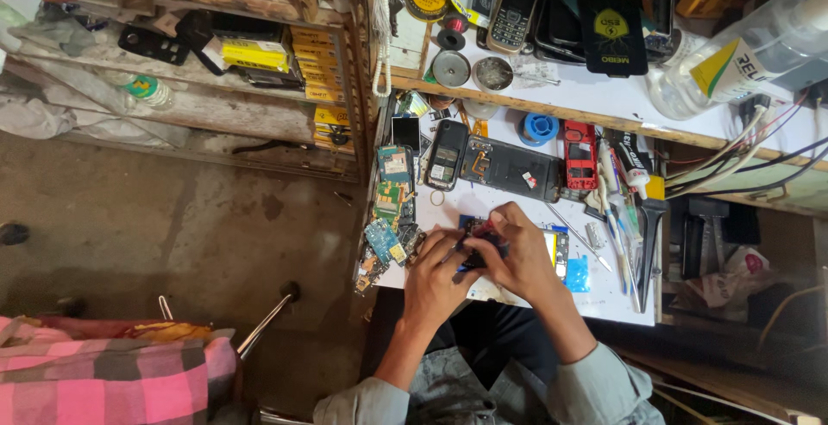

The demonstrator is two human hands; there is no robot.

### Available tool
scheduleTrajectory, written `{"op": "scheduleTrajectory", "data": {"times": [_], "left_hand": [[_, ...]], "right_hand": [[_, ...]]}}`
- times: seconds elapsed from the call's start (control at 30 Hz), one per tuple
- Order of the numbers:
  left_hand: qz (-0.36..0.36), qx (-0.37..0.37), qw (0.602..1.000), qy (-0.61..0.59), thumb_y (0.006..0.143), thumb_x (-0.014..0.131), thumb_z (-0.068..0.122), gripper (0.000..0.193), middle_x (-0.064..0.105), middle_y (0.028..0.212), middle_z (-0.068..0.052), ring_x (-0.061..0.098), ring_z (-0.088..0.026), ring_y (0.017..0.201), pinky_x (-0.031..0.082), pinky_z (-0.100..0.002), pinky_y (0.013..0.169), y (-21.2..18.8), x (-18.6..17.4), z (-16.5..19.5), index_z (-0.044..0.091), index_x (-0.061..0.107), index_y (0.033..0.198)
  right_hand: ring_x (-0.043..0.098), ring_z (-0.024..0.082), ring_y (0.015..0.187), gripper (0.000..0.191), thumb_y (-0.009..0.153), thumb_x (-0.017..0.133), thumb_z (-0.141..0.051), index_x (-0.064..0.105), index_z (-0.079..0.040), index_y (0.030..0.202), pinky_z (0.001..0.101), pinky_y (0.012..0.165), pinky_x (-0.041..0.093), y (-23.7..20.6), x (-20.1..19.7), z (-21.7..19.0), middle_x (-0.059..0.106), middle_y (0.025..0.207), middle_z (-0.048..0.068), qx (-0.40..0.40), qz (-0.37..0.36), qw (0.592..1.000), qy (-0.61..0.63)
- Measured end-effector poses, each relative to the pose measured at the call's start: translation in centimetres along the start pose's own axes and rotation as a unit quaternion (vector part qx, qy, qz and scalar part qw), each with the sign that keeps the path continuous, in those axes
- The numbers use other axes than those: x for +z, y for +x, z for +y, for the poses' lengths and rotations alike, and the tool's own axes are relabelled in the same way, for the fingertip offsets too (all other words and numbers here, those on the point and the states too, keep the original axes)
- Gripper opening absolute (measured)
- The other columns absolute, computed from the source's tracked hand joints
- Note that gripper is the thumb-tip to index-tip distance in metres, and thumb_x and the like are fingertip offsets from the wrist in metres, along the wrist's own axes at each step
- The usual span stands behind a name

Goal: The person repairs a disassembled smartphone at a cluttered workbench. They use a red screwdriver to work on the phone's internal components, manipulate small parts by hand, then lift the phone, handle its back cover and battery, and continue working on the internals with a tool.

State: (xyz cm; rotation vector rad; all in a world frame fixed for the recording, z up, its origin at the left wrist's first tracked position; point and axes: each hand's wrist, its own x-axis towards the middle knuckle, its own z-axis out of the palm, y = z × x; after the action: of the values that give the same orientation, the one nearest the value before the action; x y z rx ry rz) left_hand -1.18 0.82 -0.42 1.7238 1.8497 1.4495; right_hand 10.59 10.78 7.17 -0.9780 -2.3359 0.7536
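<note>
Head view, the only one: both hands are working close together at the near edge of the small white worktop (pixel 604 300). Left hand (pixel 435 271) is curling its fingers round a small dark phone part (pixel 476 257) w/ blue and red bits showing, pinching it from the left; right hand (pixel 516 257) is closing over the same piece from the right, fingertips pressing on top. Can't tell if a tool is in either grip, too small to see. The part is sitting just above the table edge, over the person's lap, so a slip looks likely to send it or a screw down onto the dirty concrete floor (pixel 172 218). Just left of the left hand, a heap of loose green and blue circuit boards (pixel 388 244) is overhanging the corner; an elbow nudge could tip them off, imo. Just right, thin metal tweezers and pens (pixel 617 218) are lying crowded, easy to knock. Beyond the hands, a black opened phone body (pixel 509 166) and a red phone frame (pixel 580 153) are resting apart from the work, prob. safe.
</note>
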Motion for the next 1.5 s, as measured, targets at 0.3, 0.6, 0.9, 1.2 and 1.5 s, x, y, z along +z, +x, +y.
{"op": "scheduleTrajectory", "data": {"times": [0.3, 0.6, 0.9, 1.2, 1.5], "left_hand": [[-0.013, -0.003, 1.0, -0.006, 0.064, 0.09, 0.014, 0.04, 0.069, 0.119, -0.015, 0.063, -0.032, 0.117, 0.05, -0.045, 0.107, -0.2, 0.1, -0.2, -0.003, 0.075, 0.097], [-0.009, 0.006, 1.0, -0.008, 0.064, 0.091, 0.014, 0.041, 0.07, 0.119, -0.014, 0.065, -0.03, 0.116, 0.049, -0.047, 0.112, 0.0, 0.0, -0.1, -0.003, 0.074, 0.097], [-0.001, 0.009, 1.0, 0.001, 0.066, 0.09, 0.013, 0.038, 0.07, 0.118, -0.014, 0.064, -0.031, 0.117, 0.049, -0.047, 0.109, 0.1, 0.1, -0.1, -0.002, 0.075, 0.097], [-0.016, 0.006, 1.0, -0.006, 0.069, 0.09, 0.017, 0.041, 0.071, 0.119, -0.012, 0.065, -0.03, 0.118, 0.049, -0.046, 0.11, 0.0, 0.0, -0.2, -0.004, 0.074, 0.1], [-0.022, 0.001, 1.0, -0.001, 0.068, 0.089, 0.017, 0.039, 0.071, 0.119, -0.012, 0.065, -0.03, 0.116, 0.05, -0.046, 0.11, 0.0, 0.2, -0.3, -0.003, 0.074, 0.097]], "right_hand": [[0.078, 0.027, 0.077, 0.031, 0.094, 0.079, -0.003, 0.068, -0.021, 0.116, 0.0347, 0.07, 0.061, -0.2, 0.4, 0.4, 0.078, 0.1, 0.012, 0.067, -0.026, 0.997, -0.018], [0.073, 0.027, 0.09, 0.047, 0.095, 0.063, 0.001, 0.04, 0.01, 0.135, 0.0349, 0.078, 0.059, 0.1, -0.1, 0.9, 0.073, 0.117, 0.015, -0.118, -0.007, 0.984, 0.133], [0.07, 0.031, 0.086, 0.03, 0.092, 0.065, 0.0, 0.06, 0.009, 0.12, 0.0336, 0.08, 0.054, -0.1, -0.5, -0.2, 0.067, 0.115, 0.025, -0.06, 0.04, 0.989, 0.131], [0.073, 0.032, 0.083, 0.032, 0.085, 0.085, -0.011, 0.068, 0.003, 0.108, 0.0355, 0.074, 0.057, -0.3, -1.0, 0.1, 0.072, 0.098, 0.021, 0.086, -0.002, 0.994, -0.064], [0.079, 0.025, 0.073, 0.033, 0.088, 0.083, -0.006, 0.06, -0.012, 0.111, 0.0337, 0.065, 0.059, 0.0, -0.7, 0.1, 0.08, 0.09, 0.015, 0.058, -0.021, 0.998, 0.004]]}}
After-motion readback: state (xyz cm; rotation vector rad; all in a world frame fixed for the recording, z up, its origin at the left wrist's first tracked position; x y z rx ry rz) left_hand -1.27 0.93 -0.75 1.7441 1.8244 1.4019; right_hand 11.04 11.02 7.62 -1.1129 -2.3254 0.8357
